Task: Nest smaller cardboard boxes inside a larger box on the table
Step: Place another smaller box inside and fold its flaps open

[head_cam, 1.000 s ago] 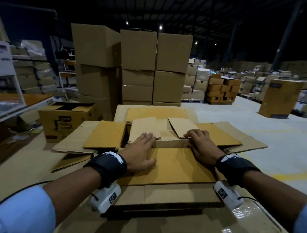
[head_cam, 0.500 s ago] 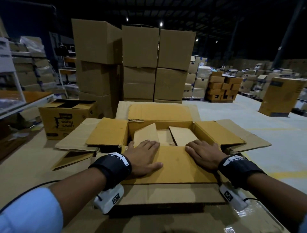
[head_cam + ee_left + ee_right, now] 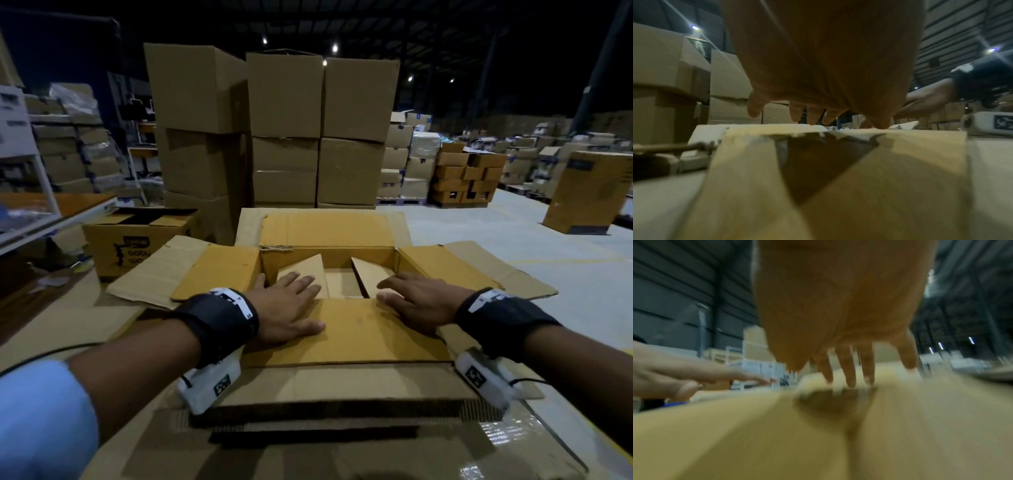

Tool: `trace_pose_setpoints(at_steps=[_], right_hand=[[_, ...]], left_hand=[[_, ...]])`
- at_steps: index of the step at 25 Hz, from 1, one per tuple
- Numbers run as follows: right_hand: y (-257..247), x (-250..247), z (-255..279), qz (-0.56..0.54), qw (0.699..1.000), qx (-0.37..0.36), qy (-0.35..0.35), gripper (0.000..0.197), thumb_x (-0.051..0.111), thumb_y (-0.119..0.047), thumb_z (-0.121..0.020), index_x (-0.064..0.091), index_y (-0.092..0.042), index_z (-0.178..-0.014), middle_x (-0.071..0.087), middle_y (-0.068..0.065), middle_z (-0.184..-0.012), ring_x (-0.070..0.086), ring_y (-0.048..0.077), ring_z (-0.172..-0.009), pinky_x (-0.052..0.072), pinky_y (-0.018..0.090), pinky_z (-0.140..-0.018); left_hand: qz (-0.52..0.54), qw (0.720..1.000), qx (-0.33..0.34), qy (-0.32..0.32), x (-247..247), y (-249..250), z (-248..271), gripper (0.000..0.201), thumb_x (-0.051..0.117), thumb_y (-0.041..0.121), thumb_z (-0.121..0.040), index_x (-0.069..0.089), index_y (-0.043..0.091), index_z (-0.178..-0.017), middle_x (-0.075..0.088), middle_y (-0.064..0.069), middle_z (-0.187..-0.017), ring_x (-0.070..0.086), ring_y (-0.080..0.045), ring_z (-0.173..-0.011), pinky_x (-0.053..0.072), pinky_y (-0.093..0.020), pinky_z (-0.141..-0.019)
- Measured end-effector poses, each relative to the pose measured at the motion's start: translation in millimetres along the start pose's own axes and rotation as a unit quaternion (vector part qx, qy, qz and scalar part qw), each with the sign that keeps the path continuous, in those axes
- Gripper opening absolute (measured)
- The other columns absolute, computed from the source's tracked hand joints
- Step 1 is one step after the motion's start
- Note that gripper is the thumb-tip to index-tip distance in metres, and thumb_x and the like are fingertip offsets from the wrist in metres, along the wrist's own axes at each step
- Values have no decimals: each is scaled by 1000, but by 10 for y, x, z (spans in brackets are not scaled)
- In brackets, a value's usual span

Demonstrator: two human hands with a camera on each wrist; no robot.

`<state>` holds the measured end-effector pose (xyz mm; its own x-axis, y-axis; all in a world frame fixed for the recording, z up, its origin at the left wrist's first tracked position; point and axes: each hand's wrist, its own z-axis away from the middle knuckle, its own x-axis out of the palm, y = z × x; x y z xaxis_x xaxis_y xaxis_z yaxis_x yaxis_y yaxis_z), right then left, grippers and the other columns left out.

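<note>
A large yellow-brown cardboard box (image 3: pixel 329 255) stands open before me, its flaps spread outward. Sunk down inside it is a smaller box (image 3: pixel 342 284), whose paler flaps stick up at a slant. My left hand (image 3: pixel 291 308) lies flat with straight fingers, palm on the large box's near flap (image 3: pixel 352 335) and fingertips on the smaller box's left flap (image 3: pixel 305 270). My right hand (image 3: pixel 414 301) rests flat on the near flap's right side, fingers spread over the opening. The left wrist view shows my left hand (image 3: pixel 818 116) over the flap's edge. In the blurred right wrist view my right hand (image 3: pixel 849 376) touches cardboard.
An outer, paler set of flaps (image 3: pixel 154 270) lies under the yellow ones. An open printed carton (image 3: pixel 133 243) sits at the left. Tall stacks of boxes (image 3: pixel 281 126) rise behind. More cartons (image 3: pixel 466 178) and a tall box (image 3: pixel 589 195) stand on the grey floor at right.
The smaller box has sunk down into the large box under both hands. My hands have slid back toward me onto the near flap and spread flat.
</note>
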<state>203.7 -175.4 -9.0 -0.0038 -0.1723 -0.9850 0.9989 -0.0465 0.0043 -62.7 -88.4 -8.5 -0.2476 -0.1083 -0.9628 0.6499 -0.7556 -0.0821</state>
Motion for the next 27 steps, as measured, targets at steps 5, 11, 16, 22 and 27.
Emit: trace_pose_setpoints(at_steps=[5,11,16,22,27], right_hand=[[69,-510,56,45,997,-64,20,59,23,-64,-98,44,-29,-141,52,4,-135,51,23,-118,43,46,-102],[-21,-718,-45,133,989,-63,31,53,26,-60,-100,43,-29,-140,52,3,-134,49,27,-122,44,51,-96],[-54,-593,-304,169,984,-62,9,44,29,-48,-103,44,-28,-139,54,3,-134,45,29,-127,40,61,-98],[-10,-505,-664,301,948,-82,-59,66,44,-7,-97,31,-43,-150,23,-16,-161,-2,27,-153,10,77,-110],[-47,-321,-929,212,967,-93,-109,52,25,-57,-100,47,-38,-144,38,-15,-155,-1,19,-153,6,73,-112]], left_hand=[[-73,997,-18,3,-434,-31,114,81,26,73,-93,0,32,-158,-13,8,-165,-12,-21,-152,2,-65,-117],[-106,991,-70,41,-744,78,2,78,30,70,-95,8,30,-158,-6,6,-166,-7,-23,-152,7,-66,-116],[-104,993,-53,31,-633,182,-306,75,28,69,-96,13,30,-158,1,6,-167,-7,-25,-152,6,-68,-116],[-208,978,8,-27,-454,6,-734,63,43,30,-103,12,38,-157,1,11,-166,-12,-29,-152,4,-73,-113],[-191,977,52,-86,-357,-44,-1026,59,18,65,-99,27,43,-153,8,16,-165,-17,-26,-151,-8,-71,-111]])
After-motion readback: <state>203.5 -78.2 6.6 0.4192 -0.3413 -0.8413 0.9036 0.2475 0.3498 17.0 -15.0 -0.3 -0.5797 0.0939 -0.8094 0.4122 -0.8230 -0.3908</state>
